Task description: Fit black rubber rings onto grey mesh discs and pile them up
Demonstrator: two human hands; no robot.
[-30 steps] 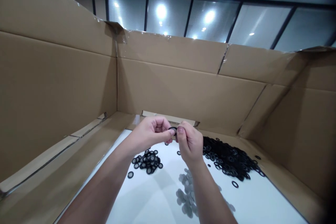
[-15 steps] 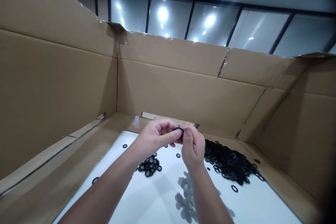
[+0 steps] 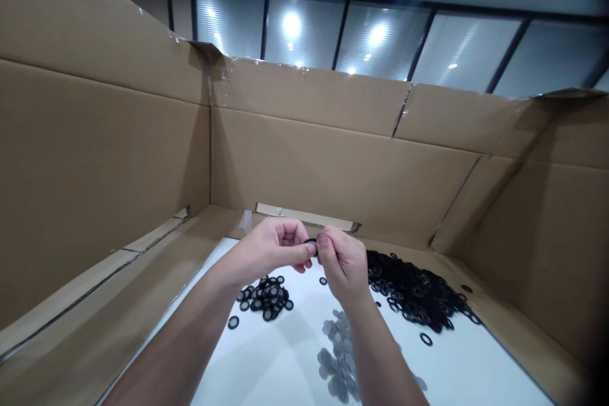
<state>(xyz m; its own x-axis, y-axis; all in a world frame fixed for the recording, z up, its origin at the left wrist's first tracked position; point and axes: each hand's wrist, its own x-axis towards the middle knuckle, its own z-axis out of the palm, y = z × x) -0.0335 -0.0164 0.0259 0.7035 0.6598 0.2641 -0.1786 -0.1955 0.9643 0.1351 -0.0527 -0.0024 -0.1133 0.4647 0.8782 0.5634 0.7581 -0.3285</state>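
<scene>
Between my two hands is a small black ring [image 3: 311,242], partly covered by the fingers. My left hand [image 3: 281,246] pinches it between thumb and fingers from the left. From the right, my right hand [image 3: 343,260] is closed at the ring's other edge, its thumb on top. Below my left hand lies a pile of black rings with grey centres [image 3: 269,298]. Grey discs [image 3: 339,355] are spread beside my right forearm, which covers some of them. A large heap of black rings [image 3: 413,292] sits to the right of my right hand.
Tall cardboard walls [image 3: 304,158] stand around the white surface [image 3: 271,368]. A loose black ring [image 3: 425,339] lies in front of the heap, and a ring with a grey centre [image 3: 233,322] lies near my left forearm. Another ring is beyond the hands.
Both hands have shifted slightly left with the black ring between them. More of the ring pile below my left hand now shows.
</scene>
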